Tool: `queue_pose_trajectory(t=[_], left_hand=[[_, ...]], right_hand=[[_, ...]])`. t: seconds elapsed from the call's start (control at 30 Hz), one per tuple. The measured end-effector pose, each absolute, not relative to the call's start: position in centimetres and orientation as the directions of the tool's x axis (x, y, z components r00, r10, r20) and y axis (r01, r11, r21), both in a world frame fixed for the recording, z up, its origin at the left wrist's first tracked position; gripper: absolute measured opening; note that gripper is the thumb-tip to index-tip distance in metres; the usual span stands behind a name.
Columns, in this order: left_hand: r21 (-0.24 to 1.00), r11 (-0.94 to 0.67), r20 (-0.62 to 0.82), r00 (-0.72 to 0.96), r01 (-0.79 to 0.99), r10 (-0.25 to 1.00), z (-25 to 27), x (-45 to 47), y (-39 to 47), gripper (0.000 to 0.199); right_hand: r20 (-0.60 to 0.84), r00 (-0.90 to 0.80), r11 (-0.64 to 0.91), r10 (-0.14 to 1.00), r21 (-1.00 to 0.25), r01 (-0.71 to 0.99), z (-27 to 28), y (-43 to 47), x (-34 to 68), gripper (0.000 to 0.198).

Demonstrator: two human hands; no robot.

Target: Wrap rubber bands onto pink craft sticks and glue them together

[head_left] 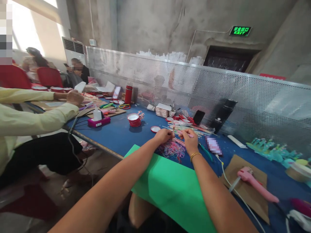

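Observation:
My left hand (164, 136) is closed, its fingertips pinching a small thin brownish piece (173, 130) that stands upright. Just to its right, my right hand (190, 139) grips a pink pen-like tool (186, 134), whose tip points at the left fingers. Below both hands lies a tangled heap of pink, blue and purple strings (172, 150). A bright green sheet (167, 181) lies under my forearms and hangs over the table's front edge. Teal-handled pliers (206, 152) rest beside my right wrist.
On the blue table (111, 132) are a red tape stack (134, 120), a purple power strip (99, 121), a phone (199, 117) and a black bottle (223, 116). A pink glue gun (259, 184) lies right on cardboard. A co-worker's sleeve (41, 119) is at left. Perforated metal panel (150, 77) behind.

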State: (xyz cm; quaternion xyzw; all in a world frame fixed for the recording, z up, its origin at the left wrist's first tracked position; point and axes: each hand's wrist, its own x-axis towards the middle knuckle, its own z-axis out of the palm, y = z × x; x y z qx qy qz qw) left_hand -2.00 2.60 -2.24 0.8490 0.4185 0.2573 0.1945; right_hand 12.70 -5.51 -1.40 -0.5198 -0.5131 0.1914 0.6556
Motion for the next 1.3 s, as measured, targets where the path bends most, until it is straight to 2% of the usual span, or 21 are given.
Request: queue_pose_trajectory(t=[0.4, 0.67, 0.93, 1.3], left_hand=[[0.524, -0.586, 0.298, 0.512, 0.618, 0.806, -2.8, -2.1, 3.2, 0.036], [0.521, -0.589, 0.301, 0.512, 0.618, 0.804, -2.5, -2.0, 2.9, 0.036], [0.553, -0.59, 0.293, 0.526, 0.589, 0.799, -2.5, -2.0, 3.0, 0.036], [0.519, -0.578, 0.295, 0.502, 0.63, 0.813, -2.2, -2.0, 2.7, 0.036]], right_hand=[[0.501, 0.343, 0.356, 0.795, -0.843, 0.404, -1.4, -5.7, 12.7, 0.016], [0.49, 0.325, 0.38, 0.808, -0.857, 0.347, -2.0, -5.1, 12.6, 0.017], [0.501, 0.397, 0.307, 0.769, -0.834, 0.458, -1.9, -5.2, 13.7, 0.016], [0.512, 0.339, 0.37, 0.789, -0.837, 0.404, -1.6, -5.4, 12.9, 0.014]])
